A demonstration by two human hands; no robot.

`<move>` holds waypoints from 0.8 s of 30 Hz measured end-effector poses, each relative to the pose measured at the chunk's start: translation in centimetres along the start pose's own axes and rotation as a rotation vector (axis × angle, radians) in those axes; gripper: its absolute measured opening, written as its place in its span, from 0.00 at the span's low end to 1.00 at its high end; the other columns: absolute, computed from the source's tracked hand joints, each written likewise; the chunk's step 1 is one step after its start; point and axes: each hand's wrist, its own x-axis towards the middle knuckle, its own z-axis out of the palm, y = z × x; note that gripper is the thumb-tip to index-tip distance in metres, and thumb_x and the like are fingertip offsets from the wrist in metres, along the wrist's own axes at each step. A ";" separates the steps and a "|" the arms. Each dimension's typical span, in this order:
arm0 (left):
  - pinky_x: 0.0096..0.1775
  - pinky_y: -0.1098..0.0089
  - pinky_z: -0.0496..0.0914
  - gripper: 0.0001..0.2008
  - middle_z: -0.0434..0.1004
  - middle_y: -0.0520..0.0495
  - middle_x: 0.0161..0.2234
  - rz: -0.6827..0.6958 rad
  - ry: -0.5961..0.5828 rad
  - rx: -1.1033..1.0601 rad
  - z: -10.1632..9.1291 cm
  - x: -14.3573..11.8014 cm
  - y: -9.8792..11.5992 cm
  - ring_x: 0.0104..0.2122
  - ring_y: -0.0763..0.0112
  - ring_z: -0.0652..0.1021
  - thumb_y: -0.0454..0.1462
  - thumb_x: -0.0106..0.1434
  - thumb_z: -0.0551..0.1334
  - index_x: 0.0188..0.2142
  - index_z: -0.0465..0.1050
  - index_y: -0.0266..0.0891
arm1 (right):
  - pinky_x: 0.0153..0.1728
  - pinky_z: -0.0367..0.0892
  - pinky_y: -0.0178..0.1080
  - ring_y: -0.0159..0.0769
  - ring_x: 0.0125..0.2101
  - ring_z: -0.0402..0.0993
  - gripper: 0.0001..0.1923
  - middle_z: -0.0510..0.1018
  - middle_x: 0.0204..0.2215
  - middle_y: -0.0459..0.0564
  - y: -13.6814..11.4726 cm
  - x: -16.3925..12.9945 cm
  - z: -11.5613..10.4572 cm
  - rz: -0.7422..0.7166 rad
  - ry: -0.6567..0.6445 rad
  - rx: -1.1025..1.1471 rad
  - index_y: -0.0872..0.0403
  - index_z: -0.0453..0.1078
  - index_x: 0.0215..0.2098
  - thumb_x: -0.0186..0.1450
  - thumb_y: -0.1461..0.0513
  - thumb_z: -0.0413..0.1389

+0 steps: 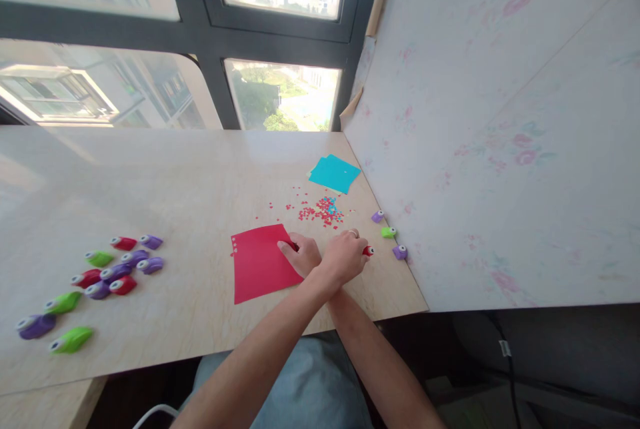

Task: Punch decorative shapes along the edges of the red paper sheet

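My arms cross at the forearms. My right hand is closed at the right edge of a sheet of red paper, thumb on top. A dark red patch shows between its thumb and fingers; I cannot tell if it is a fold of paper or another thing. The paper has several small holes at its upper left edge. My left hand reaches over to the right, fingers curled round a small red craft punch. Only the punch's end shows; the rest is hidden by the fingers.
Red and blue confetti lies scattered beyond my hands. Blue paper sheets lie behind it. Two purple punches and a green punch stand along the wall. Several purple, red and green punches sit at the left. A window borders the table.
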 end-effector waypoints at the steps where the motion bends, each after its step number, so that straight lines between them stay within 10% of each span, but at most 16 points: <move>1: 0.43 0.64 0.72 0.09 0.75 0.40 0.42 -0.009 -0.012 0.019 0.4 0.4 0.0 0.40 0.61 0.77 0.38 0.63 0.60 0.38 0.77 0.37 | 0.25 0.51 0.36 0.32 0.23 0.56 0.15 0.64 0.20 0.44 0.2 0.0 0.0 -0.007 0.002 0.016 0.53 0.61 0.24 0.64 0.54 0.52; 15: 0.39 0.63 0.74 0.08 0.77 0.36 0.41 -0.044 -0.083 0.078 1.8 4.5 0.7 0.43 0.56 0.79 0.35 0.64 0.59 0.40 0.75 0.35 | 0.28 0.64 0.35 0.36 0.27 0.68 0.16 0.77 0.28 0.49 0.9 -0.1 -0.8 0.166 0.088 0.494 0.56 0.71 0.32 0.60 0.50 0.58; 24: 0.35 0.68 0.73 0.11 0.77 0.42 0.39 0.093 0.195 0.068 1.1 1.8 0.5 0.38 0.63 0.80 0.37 0.67 0.56 0.46 0.69 0.35 | 0.30 0.68 0.39 0.41 0.29 0.74 0.21 0.81 0.31 0.50 0.7 -0.5 -0.8 0.162 0.049 0.420 0.55 0.75 0.36 0.60 0.46 0.58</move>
